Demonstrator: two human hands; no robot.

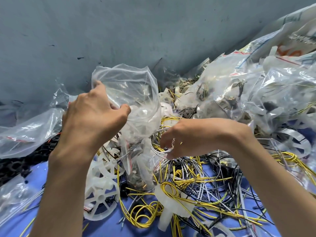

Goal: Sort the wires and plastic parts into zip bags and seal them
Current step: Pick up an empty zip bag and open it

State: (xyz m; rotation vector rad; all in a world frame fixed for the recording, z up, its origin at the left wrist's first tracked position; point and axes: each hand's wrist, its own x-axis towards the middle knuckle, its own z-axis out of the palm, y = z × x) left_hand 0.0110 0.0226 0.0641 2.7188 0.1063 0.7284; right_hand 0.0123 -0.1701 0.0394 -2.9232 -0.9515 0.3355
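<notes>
Blue cloth covers the tabletop [56, 178], and a scuffed grey-blue wall [119, 31] rises behind it. Your left hand [92, 115] holds a clear zip bag [126, 86] upright near the wall, with your fingers [100, 85] curled over its rim and your thumb pressed against the near side, so the mouth gapes open. The bag is thin, crinkled and see-through, and translucent white plastic pieces sit in its lower part.

Your right hand [195, 134] is just beside the bag and lower. Its fingers are bent down into the wires [196, 182] and closed around a few thin white strands, though the fingertips are blurred. The wires lie in a loose tangle across the middle and right of the cloth. Yellow ones with dark stripes loop widely, and thin black, grey and white ones are mixed through them.

A white spoked plastic wheel [100, 194] lies below your left forearm, and a white plastic fitting [171, 202] with a yellow loop over it rests near the bottom. Filled bags [230, 86] are heaped on the right. A slack bag [25, 134] lies on the left, above black plastic parts [17, 166].
</notes>
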